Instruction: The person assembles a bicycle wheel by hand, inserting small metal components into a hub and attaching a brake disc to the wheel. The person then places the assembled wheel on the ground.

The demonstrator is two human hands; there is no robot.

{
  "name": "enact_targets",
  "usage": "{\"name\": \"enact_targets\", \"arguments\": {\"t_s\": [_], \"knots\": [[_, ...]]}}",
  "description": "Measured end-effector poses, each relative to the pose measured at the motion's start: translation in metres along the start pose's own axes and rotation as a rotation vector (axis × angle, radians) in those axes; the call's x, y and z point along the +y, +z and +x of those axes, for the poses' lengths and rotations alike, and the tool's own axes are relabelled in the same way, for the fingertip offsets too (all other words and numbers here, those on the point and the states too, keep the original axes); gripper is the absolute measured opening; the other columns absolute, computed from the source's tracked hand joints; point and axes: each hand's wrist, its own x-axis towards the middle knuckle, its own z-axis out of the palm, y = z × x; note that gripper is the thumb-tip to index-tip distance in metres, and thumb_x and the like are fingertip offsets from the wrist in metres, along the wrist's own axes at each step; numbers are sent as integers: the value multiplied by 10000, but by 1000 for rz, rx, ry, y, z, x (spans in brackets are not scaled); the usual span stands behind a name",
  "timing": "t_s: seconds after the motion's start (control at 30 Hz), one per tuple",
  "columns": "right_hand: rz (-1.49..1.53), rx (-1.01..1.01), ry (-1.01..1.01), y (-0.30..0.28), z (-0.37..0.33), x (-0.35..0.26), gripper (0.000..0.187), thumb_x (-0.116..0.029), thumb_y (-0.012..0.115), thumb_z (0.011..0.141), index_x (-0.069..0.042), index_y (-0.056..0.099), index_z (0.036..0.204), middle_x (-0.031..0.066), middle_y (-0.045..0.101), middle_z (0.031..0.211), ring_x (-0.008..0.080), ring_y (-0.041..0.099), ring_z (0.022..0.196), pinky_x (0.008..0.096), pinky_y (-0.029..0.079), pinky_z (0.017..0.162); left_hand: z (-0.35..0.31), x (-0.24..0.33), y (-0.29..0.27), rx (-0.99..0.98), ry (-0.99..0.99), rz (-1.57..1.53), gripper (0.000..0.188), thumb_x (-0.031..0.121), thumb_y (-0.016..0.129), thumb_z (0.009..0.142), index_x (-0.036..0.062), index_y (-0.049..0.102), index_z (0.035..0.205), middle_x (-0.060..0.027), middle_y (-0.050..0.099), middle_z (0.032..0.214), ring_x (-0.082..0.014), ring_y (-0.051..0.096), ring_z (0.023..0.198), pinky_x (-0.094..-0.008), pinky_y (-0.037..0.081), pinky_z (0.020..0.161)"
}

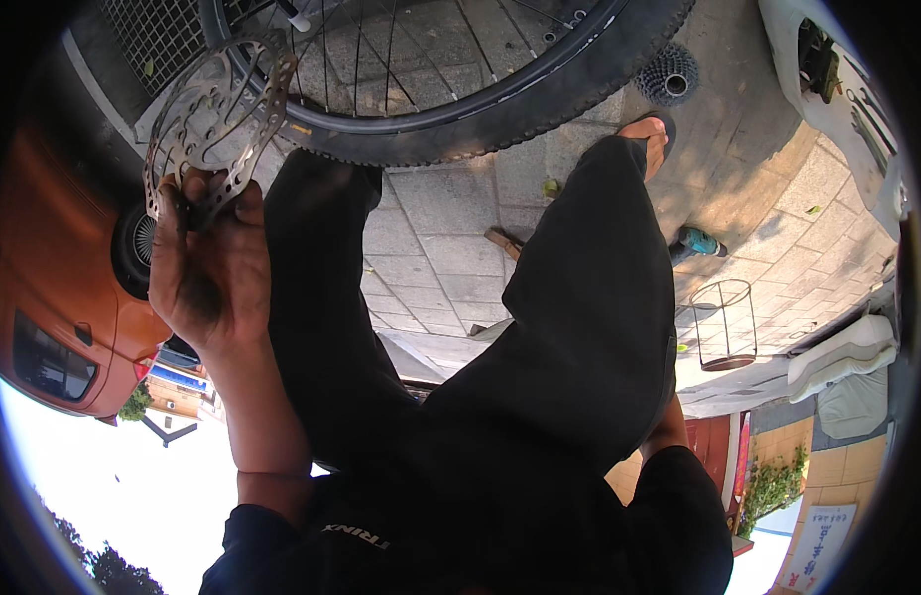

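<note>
My left hand [212, 258] is raised at the left with its palm showing. Its fingertips are curled around the lower edge of a silver bicycle disc brake rotor [218, 117], which stands tilted with cut-out slots and holes. Behind the rotor and to its right, a bicycle wheel [460, 139] with a black knobby tyre lies across the top of the view, past my knees. My right forearm [667, 428] shows only in part beside my right thigh; the leg hides that hand.
A cog cassette [667, 75] sits on the paving right of the tyre. A teal and black tool [700, 242], a round wire frame [723, 325] and a small wooden piece [503, 243] are on the ground. An orange car [59, 268] stands at the left.
</note>
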Motion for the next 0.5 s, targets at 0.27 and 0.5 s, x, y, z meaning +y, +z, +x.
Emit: {"name": "enact_targets", "arguments": {"t_s": [0.27,0.5], "knots": [[4,30,-65,-15,23,-19,476,-365,644,951,14,758,1216,228,755,1142,374,708,1151,467,552,989,10,12,6,-74,127,-41,252,92,606,1071,-43,672,1274,-183,735,1176,-299,687,1155,-492,488,1111],[5,86,-156,-21,50,-40,494,-380,654,944,14,759,1223,255,742,1195,392,697,1193,469,548,1019,-2,21,10,-179,294,-103,226,127,557,1115,-16,667,1251,-157,711,1161,-276,691,1157,-492,519,1103]]}}
